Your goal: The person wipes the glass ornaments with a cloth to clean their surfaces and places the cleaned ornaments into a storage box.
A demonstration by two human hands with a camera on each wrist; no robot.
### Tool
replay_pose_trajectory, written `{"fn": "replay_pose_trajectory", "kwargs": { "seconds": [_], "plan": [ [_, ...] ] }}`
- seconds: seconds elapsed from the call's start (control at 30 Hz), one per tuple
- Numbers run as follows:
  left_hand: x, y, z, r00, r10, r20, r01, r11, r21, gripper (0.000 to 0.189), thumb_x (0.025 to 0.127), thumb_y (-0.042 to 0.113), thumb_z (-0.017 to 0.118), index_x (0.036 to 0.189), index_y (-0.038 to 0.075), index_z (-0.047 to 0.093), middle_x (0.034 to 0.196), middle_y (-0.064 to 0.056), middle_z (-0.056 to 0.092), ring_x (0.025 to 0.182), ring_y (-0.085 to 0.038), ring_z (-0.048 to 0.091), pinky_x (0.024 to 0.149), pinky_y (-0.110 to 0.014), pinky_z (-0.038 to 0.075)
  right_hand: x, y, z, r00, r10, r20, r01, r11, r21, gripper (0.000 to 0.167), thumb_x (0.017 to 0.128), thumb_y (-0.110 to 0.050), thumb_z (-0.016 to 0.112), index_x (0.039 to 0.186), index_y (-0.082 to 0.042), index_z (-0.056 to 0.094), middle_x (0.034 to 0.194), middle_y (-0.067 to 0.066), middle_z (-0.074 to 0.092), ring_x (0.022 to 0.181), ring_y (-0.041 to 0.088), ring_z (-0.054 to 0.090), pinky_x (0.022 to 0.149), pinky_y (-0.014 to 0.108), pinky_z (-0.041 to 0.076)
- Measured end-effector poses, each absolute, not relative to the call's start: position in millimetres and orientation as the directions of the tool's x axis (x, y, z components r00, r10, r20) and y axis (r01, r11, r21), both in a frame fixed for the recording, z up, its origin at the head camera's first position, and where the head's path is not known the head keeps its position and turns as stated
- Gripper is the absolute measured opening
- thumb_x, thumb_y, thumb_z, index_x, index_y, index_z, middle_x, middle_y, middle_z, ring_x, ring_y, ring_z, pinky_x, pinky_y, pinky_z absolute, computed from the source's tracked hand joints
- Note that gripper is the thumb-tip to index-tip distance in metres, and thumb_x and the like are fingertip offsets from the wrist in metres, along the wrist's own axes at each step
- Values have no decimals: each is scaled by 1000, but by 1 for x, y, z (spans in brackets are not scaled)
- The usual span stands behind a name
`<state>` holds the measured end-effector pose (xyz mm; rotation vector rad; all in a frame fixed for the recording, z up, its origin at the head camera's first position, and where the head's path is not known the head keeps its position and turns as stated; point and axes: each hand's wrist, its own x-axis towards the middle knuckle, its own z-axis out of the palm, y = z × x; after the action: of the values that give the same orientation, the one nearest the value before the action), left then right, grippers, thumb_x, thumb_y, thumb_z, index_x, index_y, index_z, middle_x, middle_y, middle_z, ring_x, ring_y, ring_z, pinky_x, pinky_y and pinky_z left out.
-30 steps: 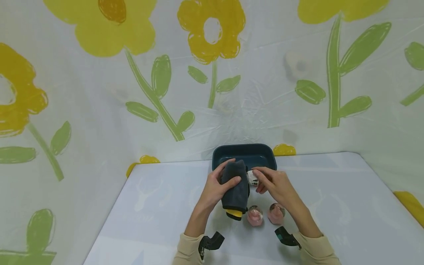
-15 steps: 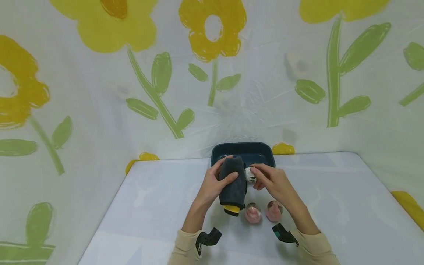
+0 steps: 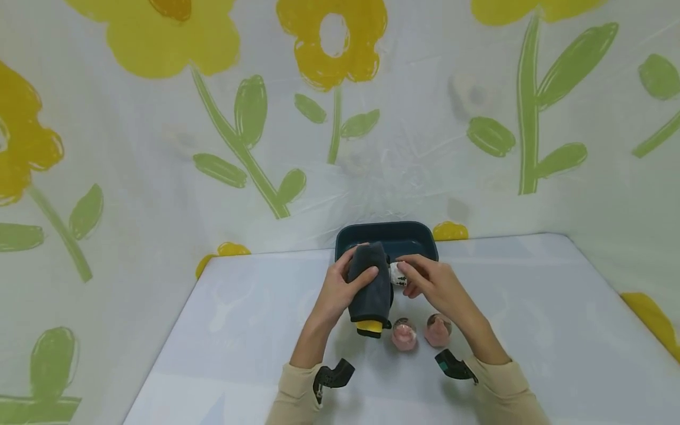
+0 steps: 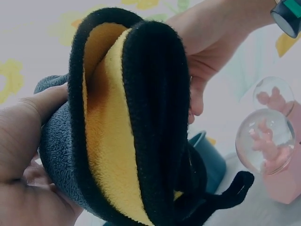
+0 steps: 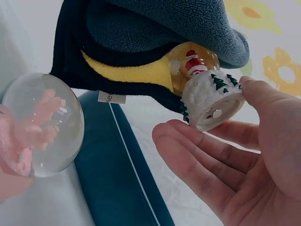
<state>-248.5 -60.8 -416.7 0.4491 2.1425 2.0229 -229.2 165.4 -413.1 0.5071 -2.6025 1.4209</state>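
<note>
My left hand (image 3: 337,290) grips a folded dark grey towel (image 3: 370,298) with a yellow lining and black edging, thumb across its front. In the right wrist view a small snow globe (image 5: 209,98) sits in the towel's fold. Its glass ball, with a red-and-white figure inside, is partly covered by the towel. The globe's white base with green trees sticks out on the right. My right hand (image 3: 435,284) pinches that base between thumb and fingers. From the left wrist view the towel (image 4: 110,146) hides the globe.
Two pink-based snow globes (image 3: 405,336) stand side by side on the white table (image 3: 255,330), nearer me than the towel. Behind the hands is a dark teal tray (image 3: 406,245) against the flower-printed curtain (image 3: 404,118). A black loop (image 4: 242,184) hangs from the towel.
The head view has shifted a little, moving everything slightly up and left in it. Both hands keep the same holds on the towel and the snow globe.
</note>
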Motion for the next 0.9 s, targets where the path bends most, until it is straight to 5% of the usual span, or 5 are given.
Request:
{"fn": "replay_pose_trajectory", "kwargs": {
  "seconds": [0.23,0.5,0.9],
  "plan": [
    [-256,-64,-414,-951,301,70,96,73,993,53,91,34,70,141,31,49,125,-9,64,104,-22,65,91,-39,56,-234,163,-409,-927,-247,282,-372,510,-776,35,99,-35,57,126,-14,62,74,0,71,62,13,69,64,23,57],
    [-264,-64,-407,-955,289,68,100,99,990,57,88,45,70,140,33,49,125,-5,64,105,-22,64,92,-39,55,-238,165,-403,-903,-250,349,-429,483,-764,42,92,-29,69,131,-18,58,111,12,71,74,9,73,71,23,59],
    [-253,-70,-409,-956,289,44,42,-14,999,49,91,37,70,136,31,53,122,-9,64,103,-21,64,87,-34,55,-231,166,-408,-837,-325,439,-537,338,-773,55,82,0,75,132,-16,58,130,8,64,100,24,73,80,25,58]
  ]
}}
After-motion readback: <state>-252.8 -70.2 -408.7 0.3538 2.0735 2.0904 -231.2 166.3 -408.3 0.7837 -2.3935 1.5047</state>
